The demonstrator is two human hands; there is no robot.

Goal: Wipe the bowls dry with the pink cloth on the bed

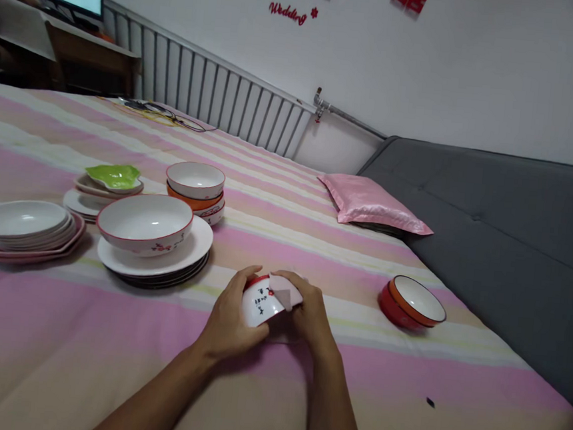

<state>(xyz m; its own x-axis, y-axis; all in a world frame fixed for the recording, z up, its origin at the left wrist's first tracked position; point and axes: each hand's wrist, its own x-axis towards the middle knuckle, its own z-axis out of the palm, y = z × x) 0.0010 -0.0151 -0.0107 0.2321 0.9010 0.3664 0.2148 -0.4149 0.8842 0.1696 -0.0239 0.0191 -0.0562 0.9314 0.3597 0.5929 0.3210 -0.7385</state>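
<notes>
Both of my hands meet over a small white bowl (260,304) with a red rim and dark characters, tipped on its side on the striped bed cover. My left hand (231,322) wraps round the bowl's left side. My right hand (310,314) presses a small pale cloth or tissue (284,294) against the bowl's upper right. Its fingers are curled closed on the cloth.
Two orange-and-white bowls (412,305) lie tilted at the right. At the left stand a large bowl on stacked plates (145,224), stacked small bowls (195,190), a pile of shallow plates (19,226) and a green leaf dish (113,175). A pink pillow (370,205) lies beside the grey headboard (516,228).
</notes>
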